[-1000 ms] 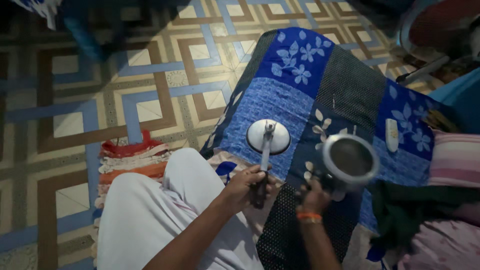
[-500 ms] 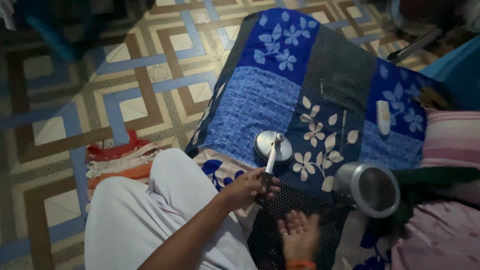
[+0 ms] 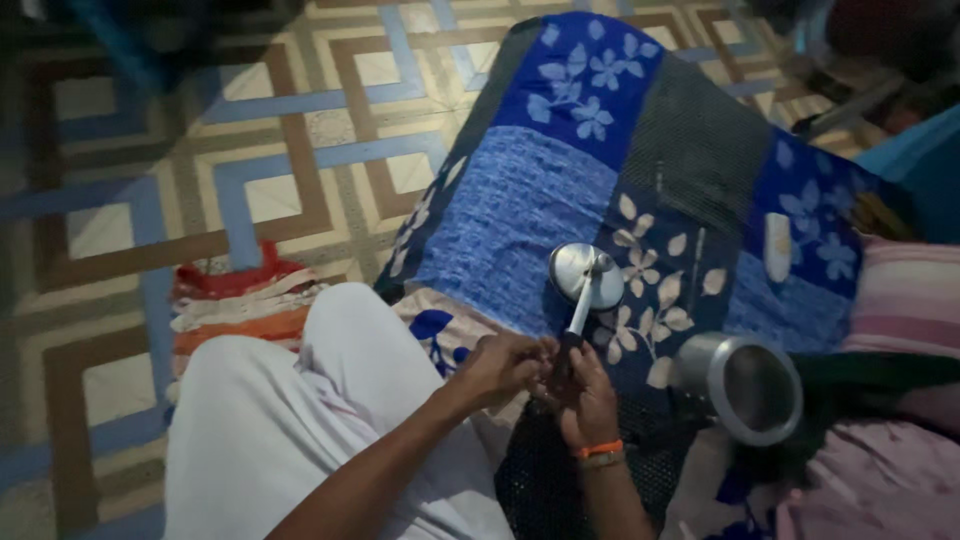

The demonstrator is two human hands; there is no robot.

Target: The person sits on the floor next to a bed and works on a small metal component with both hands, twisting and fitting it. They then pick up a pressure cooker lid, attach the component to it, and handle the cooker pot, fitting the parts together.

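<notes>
Dim tiled floor, blue quilt. Left hand and right hand both clamp the ladle handle; it might twist loose, knocking the steel cup over.

Beyond the right hand, the ladle is blocking the way ahead; the steel cup is crowding its right side, while blue quilt is lying open leftward.

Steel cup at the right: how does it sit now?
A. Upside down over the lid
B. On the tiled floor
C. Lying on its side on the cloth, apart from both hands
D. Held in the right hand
C: the steel cup lies tipped on the patchwork cloth, its mouth facing the camera, while both the left hand and the right hand grip the handle of the lid tool.
</notes>
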